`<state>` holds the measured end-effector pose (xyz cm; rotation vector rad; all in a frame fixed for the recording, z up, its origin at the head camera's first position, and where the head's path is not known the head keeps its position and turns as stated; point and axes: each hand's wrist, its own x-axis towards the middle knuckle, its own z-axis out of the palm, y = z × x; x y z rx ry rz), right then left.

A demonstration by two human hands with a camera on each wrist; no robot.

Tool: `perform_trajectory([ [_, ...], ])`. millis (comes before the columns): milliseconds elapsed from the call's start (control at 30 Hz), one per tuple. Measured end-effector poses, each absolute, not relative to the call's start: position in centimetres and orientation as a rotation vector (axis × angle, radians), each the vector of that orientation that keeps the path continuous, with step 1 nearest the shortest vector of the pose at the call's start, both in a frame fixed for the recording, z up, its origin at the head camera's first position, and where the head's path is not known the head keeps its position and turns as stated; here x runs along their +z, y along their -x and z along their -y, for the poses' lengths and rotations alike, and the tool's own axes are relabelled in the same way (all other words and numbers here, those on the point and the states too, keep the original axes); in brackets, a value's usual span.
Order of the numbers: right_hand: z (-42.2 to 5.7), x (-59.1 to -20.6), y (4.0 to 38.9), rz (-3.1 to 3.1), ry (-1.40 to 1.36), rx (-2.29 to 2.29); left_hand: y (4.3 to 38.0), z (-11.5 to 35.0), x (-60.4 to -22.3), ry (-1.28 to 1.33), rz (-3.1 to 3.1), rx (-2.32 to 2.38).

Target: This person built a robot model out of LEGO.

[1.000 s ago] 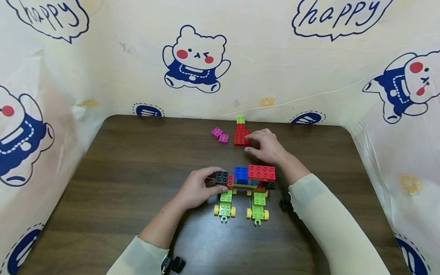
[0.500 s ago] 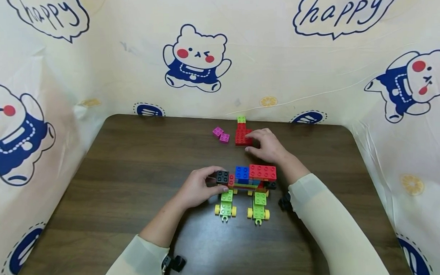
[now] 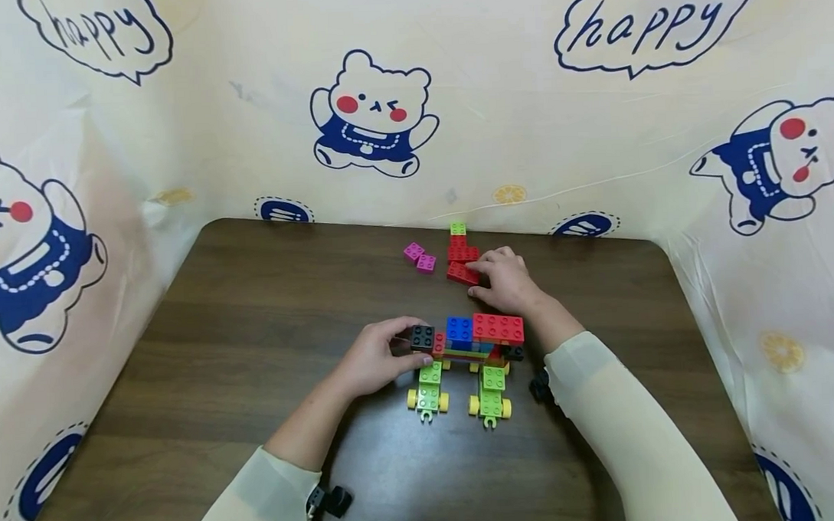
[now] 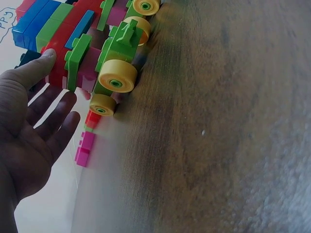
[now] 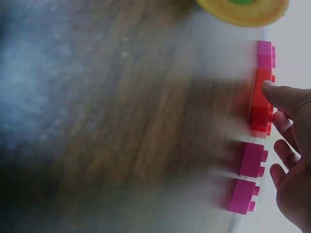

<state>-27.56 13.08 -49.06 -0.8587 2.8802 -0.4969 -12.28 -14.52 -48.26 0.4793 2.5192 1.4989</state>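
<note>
Near the table's middle stands a toy car of building blocks (image 3: pixel 498 328), with blue, red and black blocks on top and green axle blocks with yellow wheels (image 4: pixel 117 76) below. My left hand (image 3: pixel 377 359) grips its left end, the thumb laid on a red block in the left wrist view. Farther back, my right hand (image 3: pixel 509 282) pinches a red block (image 3: pixel 462 273) between thumb and index finger. That block sits at a slant in front of another red block (image 3: pixel 462 253). In the right wrist view the thumb presses its near side (image 5: pixel 261 99).
Two pink blocks (image 3: pixel 420 257) lie left of the red ones, and a light green block (image 3: pixel 458 228) sits behind them near the table's back edge. Another pink block (image 5: pixel 265 55) shows in the right wrist view. A printed sheet (image 3: pixel 247 128) surrounds the wooden table (image 3: pixel 253 297).
My right hand has drawn the front red block slightly toward me and turned it out of line with the red block behind. The left hand and the toy car have stayed in place.
</note>
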Motion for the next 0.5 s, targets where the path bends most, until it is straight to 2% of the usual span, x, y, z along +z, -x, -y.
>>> perform_trajectory([
  [500, -13.4, -47.9, 26.7, -2.783, 0.915, -0.638, 12.2, 14.6, -48.3, -0.493, -2.512, 1.502],
])
